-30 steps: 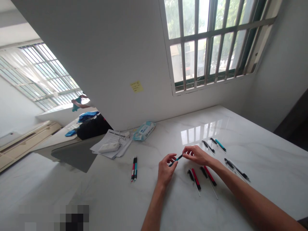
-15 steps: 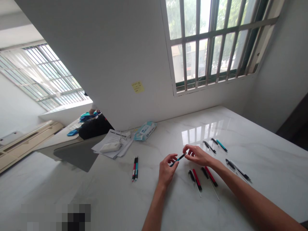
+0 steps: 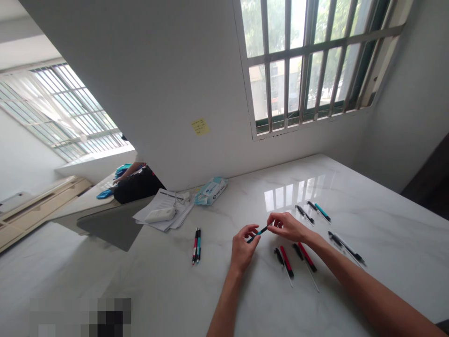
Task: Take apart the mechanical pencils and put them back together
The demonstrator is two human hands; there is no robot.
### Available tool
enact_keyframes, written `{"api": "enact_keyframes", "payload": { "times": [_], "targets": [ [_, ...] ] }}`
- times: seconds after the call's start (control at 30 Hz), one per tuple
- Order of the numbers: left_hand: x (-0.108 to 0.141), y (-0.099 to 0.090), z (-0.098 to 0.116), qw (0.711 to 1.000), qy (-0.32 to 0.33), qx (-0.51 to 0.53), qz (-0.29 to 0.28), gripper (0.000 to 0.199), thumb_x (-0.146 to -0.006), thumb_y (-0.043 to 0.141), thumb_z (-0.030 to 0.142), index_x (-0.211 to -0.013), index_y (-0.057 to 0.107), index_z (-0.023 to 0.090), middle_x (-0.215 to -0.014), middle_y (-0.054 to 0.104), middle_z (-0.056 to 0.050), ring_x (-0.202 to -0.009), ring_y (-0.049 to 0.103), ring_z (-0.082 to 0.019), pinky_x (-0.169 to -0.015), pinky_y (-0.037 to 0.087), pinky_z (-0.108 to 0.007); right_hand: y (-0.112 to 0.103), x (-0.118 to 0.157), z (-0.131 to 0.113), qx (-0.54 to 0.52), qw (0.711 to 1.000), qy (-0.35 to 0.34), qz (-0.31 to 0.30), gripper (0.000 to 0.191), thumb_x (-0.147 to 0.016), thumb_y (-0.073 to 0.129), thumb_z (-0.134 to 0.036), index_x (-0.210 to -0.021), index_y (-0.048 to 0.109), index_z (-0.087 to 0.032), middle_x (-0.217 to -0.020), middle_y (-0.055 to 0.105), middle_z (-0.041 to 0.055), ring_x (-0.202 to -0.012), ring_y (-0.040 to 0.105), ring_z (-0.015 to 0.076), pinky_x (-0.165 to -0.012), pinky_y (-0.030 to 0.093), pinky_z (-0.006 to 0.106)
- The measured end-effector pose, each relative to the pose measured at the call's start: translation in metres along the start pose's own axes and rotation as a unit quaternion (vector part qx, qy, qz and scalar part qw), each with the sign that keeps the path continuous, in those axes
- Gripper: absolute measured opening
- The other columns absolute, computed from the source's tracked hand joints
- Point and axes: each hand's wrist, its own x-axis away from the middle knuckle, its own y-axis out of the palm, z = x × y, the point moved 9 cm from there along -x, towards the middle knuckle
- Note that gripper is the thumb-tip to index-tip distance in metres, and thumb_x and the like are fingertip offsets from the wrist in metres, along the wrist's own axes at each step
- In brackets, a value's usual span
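Note:
A black and teal pen (image 3: 260,232) is held just above the white marble-look table (image 3: 168,290), slanting up to the right. My left hand (image 3: 243,245) pinches its lower left part, and the fingers of my right hand (image 3: 285,226) close on its upper right end. Below my right hand lie two sets of pen parts: a red barrel (image 3: 286,260) and another red barrel (image 3: 307,256), each beside a black piece and a thin white refill (image 3: 312,276). Left of my hands, a red pen (image 3: 194,245) and a teal pen (image 3: 199,245) lie side by side.
Farther right lie a teal barrel (image 3: 322,212), black pen parts (image 3: 304,214) and a clear barrel (image 3: 351,245). Toward the wall sit a wet-wipes pack (image 3: 211,191), papers (image 3: 143,214) and a white device (image 3: 160,215). Beyond the partition, a person's arm (image 3: 128,172) reaches over a black bag (image 3: 136,187).
My right hand's grip on the pen has shifted very slightly; my left hand stays put. In the background, the other person's arm has stretched out to the left.

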Motion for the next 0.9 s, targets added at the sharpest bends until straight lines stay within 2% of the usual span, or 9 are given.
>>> {"api": "enact_keyframes", "payload": {
  "times": [0.13, 0.3, 0.43, 0.67, 0.8, 0.9],
  "targets": [
    [0.000, -0.001, 0.000, 1.000, -0.002, 0.002, 0.002, 0.028, -0.085, 0.071, 0.026, -0.112, 0.077, 0.023, -0.096, 0.078, -0.004, -0.086, 0.070, -0.019, -0.086, 0.052, -0.034, 0.000, 0.000, -0.001, -0.010, 1.000, -0.005, 0.000, 0.020, -0.092, 0.065, -0.040, -0.097, 0.072, -0.021, -0.081, 0.072, 0.0019, -0.070, 0.063, 0.0167, -0.065, 0.048, 0.027],
    [-0.001, 0.001, -0.003, 1.000, -0.009, 0.009, 0.001, 0.029, -0.084, 0.070, 0.026, -0.112, 0.077, 0.023, -0.096, 0.078, -0.004, -0.086, 0.070, -0.019, -0.086, 0.052, -0.034, 0.002, 0.000, 0.000, 0.003, 1.000, 0.005, -0.006, 0.023, -0.093, 0.063, -0.040, -0.086, 0.071, -0.020, -0.067, 0.064, -0.0008, -0.062, 0.056, 0.0148, -0.059, 0.042, 0.027],
    [-0.001, 0.001, -0.004, 1.000, -0.011, 0.006, 0.000, 0.029, -0.084, 0.071, 0.025, -0.112, 0.077, 0.023, -0.095, 0.078, -0.004, -0.085, 0.069, -0.018, -0.086, 0.051, -0.033, 0.003, 0.000, -0.001, -0.014, 1.000, -0.003, -0.009, 0.021, -0.091, 0.065, -0.039, -0.098, 0.072, -0.021, -0.074, 0.069, 0.0003, -0.067, 0.060, 0.0160, -0.063, 0.045, 0.027],
    [-0.001, 0.002, -0.002, 1.000, -0.011, 0.011, -0.008, 0.026, -0.085, 0.071, 0.026, -0.110, 0.078, 0.024, -0.096, 0.078, -0.004, -0.086, 0.070, -0.019, -0.086, 0.051, -0.033, 0.006, -0.001, 0.003, 0.042, 0.999, 0.007, -0.014, 0.036, -0.097, 0.057, -0.042, -0.070, 0.064, -0.019, -0.060, 0.058, -0.0026, -0.057, 0.046, 0.0123, -0.056, 0.032, 0.026],
    [-0.001, 0.003, -0.001, 1.000, -0.012, 0.014, -0.012, 0.026, -0.086, 0.069, 0.027, -0.110, 0.077, 0.024, -0.097, 0.078, -0.004, -0.085, 0.069, -0.018, -0.086, 0.052, -0.033, 0.008, -0.002, 0.004, 0.048, 0.999, 0.016, -0.016, 0.038, -0.098, 0.055, -0.041, -0.067, 0.062, -0.019, -0.058, 0.059, -0.0018, -0.055, 0.048, 0.0127, -0.056, 0.033, 0.027],
    [0.001, 0.004, 0.006, 1.000, 0.010, -0.014, -0.017, 0.025, -0.086, 0.067, 0.023, -0.110, 0.077, 0.024, -0.099, 0.077, -0.004, -0.084, 0.069, -0.018, -0.086, 0.052, -0.034, 0.007, -0.001, 0.002, 0.056, 0.998, 0.011, 0.004, 0.040, -0.098, 0.055, -0.043, -0.065, 0.059, -0.019, -0.057, 0.056, -0.0023, -0.056, 0.046, 0.0127, -0.057, 0.032, 0.027]
  ]
}}
